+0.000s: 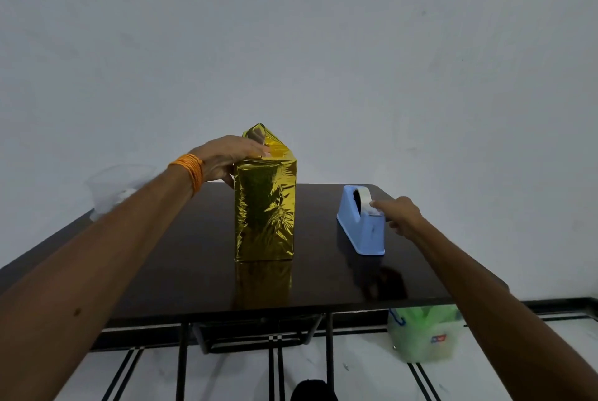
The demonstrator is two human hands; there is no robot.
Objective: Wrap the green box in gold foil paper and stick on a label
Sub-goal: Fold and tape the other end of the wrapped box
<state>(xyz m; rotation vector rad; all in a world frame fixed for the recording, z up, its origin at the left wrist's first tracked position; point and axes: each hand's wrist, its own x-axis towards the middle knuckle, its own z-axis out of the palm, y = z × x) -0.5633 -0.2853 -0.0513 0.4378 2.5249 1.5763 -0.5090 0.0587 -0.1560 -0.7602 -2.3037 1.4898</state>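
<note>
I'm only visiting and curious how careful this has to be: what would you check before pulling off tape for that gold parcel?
1. The box stands upright on the table: ok.
2. The left hand presses down the folded foil on top: ok.
3. Top folded fully shut: not ok, one foil flap sticks up at the far side.
4. The right hand reaches the tape dispenser: ok, a fingertip touches the tape.
5. Tape actually pinched between fingers: cannot tell.
</note>
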